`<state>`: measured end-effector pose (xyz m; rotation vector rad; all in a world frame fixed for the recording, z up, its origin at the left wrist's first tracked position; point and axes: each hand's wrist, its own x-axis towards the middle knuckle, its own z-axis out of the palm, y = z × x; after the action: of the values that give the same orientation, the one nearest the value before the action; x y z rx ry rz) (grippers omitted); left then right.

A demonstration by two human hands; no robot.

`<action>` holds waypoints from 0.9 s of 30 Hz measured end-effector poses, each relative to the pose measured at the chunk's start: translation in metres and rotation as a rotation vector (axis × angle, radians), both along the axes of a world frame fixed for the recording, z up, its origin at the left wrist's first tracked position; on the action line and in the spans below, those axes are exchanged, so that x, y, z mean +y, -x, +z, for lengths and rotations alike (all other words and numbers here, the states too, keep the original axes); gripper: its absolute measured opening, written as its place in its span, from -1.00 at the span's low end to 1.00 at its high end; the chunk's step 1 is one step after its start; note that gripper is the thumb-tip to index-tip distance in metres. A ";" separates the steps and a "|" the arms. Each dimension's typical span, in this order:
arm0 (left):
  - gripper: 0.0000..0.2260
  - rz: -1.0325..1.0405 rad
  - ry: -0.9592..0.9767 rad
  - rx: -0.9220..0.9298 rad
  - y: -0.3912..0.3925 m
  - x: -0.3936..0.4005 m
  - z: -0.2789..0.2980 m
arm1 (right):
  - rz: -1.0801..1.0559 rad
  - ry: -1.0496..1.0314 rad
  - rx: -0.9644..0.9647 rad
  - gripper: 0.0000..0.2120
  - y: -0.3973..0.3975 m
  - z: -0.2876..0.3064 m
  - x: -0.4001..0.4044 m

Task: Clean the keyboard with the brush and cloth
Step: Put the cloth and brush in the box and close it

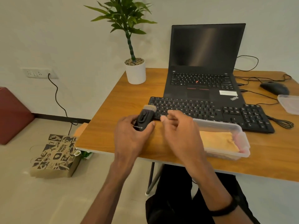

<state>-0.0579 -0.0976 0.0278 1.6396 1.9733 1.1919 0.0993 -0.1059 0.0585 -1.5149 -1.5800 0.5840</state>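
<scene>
Our left hand (129, 128) grips the brush (144, 118), bristles toward the keyboard (210, 110) at one o'clock, our right hand (179, 126) loosely open; next we sweep the keys.

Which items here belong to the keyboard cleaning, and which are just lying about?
Job: brush held in left hand; keyboard; cloth in clear tub.
Lying about: laptop, mouse, potted plant, paper bag.

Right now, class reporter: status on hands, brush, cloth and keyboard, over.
Left hand grips brush, bristles at keyboard corner. Right hand open, empty. Cloth in container. Nothing blocking.
</scene>
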 end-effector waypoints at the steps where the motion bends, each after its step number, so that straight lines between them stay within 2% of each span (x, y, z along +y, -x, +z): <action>1: -0.42 -0.013 -0.032 -0.017 -0.013 -0.005 0.007 | 0.004 0.051 0.106 -0.66 -0.005 0.002 -0.002; 3: -0.49 -0.028 -0.093 -0.071 -0.042 -0.014 0.019 | 0.012 0.160 0.353 -0.59 -0.018 0.009 -0.008; 6: -0.57 -0.059 -0.149 -0.141 -0.085 -0.026 0.031 | 0.070 0.308 0.778 -0.71 -0.036 0.019 -0.023; 10: -0.55 -0.166 -0.129 -0.170 -0.138 -0.046 0.032 | 0.079 0.334 1.099 -0.75 -0.065 0.016 -0.041; 15: -0.56 -0.347 -0.065 -0.239 -0.152 -0.061 0.027 | 0.060 0.379 1.107 -0.70 -0.101 0.010 -0.052; 18: -0.71 -0.385 -0.058 -0.297 -0.152 -0.060 0.032 | 0.085 0.351 1.062 -0.71 -0.112 0.010 -0.057; 23: -0.75 -0.382 -0.115 -0.418 -0.158 -0.062 0.035 | 0.050 0.192 0.905 -0.75 -0.117 0.009 -0.058; 27: -0.78 -0.331 -0.102 -0.548 -0.167 -0.060 0.031 | 0.060 0.145 0.812 -0.79 -0.123 0.008 -0.058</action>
<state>0.1093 -0.1573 0.0586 1.4109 1.2746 1.4294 0.2225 -0.1641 0.0663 -1.1039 -0.9605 1.1873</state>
